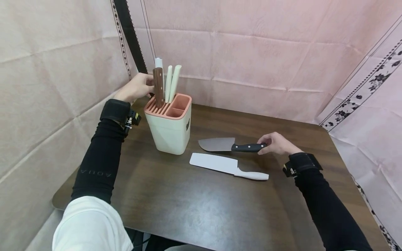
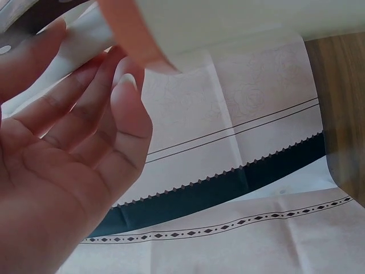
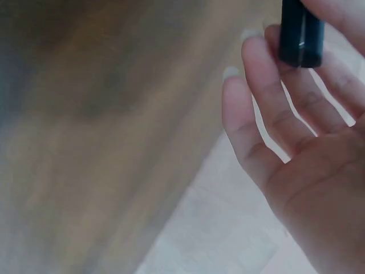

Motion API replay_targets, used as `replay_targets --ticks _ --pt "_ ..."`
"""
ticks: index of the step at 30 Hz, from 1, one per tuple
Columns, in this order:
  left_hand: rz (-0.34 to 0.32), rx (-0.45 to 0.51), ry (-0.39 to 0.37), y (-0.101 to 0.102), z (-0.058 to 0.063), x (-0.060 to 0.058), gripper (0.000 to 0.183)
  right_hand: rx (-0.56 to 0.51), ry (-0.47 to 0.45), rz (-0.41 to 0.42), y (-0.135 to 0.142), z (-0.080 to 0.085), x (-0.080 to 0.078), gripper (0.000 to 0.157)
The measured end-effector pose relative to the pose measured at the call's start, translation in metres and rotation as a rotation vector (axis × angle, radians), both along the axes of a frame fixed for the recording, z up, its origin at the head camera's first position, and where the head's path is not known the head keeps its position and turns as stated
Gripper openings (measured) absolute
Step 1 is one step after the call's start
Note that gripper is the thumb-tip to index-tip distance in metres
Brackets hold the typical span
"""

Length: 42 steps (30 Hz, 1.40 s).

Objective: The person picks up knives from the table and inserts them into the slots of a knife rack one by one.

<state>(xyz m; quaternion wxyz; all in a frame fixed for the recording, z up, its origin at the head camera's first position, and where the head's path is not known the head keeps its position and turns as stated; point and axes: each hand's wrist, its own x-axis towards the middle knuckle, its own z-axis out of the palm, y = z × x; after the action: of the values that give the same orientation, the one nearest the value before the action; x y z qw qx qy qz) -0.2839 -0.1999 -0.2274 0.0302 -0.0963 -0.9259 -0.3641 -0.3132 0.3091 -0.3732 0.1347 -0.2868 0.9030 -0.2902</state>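
Observation:
At the knife block [image 1: 172, 134], my left hand [image 1: 136, 87] reaches in from the left, its fingertips partly hidden behind a brown-handled knife [image 1: 158, 87]. In the left wrist view, the thumb and curled fingers lie around a white knife handle [image 2: 91, 37] above the pink rim. Two pale green knife handles [image 1: 171, 83] stand beside it in the slots. Over at the right, my right hand [image 1: 276, 143] pinches the end of the black handle [image 1: 246, 147] of a broad kitchen knife [image 1: 216, 144], blade pointing left. A white cleaver [image 1: 216, 162] lies just nearer to me.
The brown wooden table [image 1: 188, 205] has cloth-covered walls behind it and at both sides. The block stands near the back left corner, close to the left cloth [image 1: 62, 87]. Two square compartments [image 1: 180, 101] take up the block's right side.

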Motion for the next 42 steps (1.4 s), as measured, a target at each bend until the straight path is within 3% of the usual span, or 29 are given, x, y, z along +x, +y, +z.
replay_targets --ticks 7,16,19,23,28,35,42 --pt "0.01 -0.004 0.012 -0.005 0.002 0.005 0.033 -0.084 0.005 -0.06 0.007 0.049 0.005 0.035" --pt "0.09 0.037 0.078 -0.009 0.011 0.022 0.037 -0.159 0.08 -0.082 -0.008 0.105 0.011 0.034" --pt "0.131 0.039 0.051 -0.009 0.018 0.032 0.034 -0.207 0.098 -0.08 -0.017 0.121 0.01 0.035" --pt "0.156 -0.001 -0.062 -0.007 0.03 0.046 0.028 -0.252 0.087 -0.129 -0.027 0.138 0.011 0.043" --pt "0.086 -0.055 -0.163 0.0 0.042 0.058 0.024 -0.307 0.071 -0.216 -0.032 0.152 0.013 0.048" --pt "0.025 -0.077 -0.165 0.008 0.049 0.064 0.026 -0.365 0.111 -0.258 -0.034 0.163 0.018 0.049" --pt "-0.049 -0.033 -0.166 0.017 0.05 0.066 0.03 -0.395 0.14 -0.246 -0.045 0.175 0.019 0.05"
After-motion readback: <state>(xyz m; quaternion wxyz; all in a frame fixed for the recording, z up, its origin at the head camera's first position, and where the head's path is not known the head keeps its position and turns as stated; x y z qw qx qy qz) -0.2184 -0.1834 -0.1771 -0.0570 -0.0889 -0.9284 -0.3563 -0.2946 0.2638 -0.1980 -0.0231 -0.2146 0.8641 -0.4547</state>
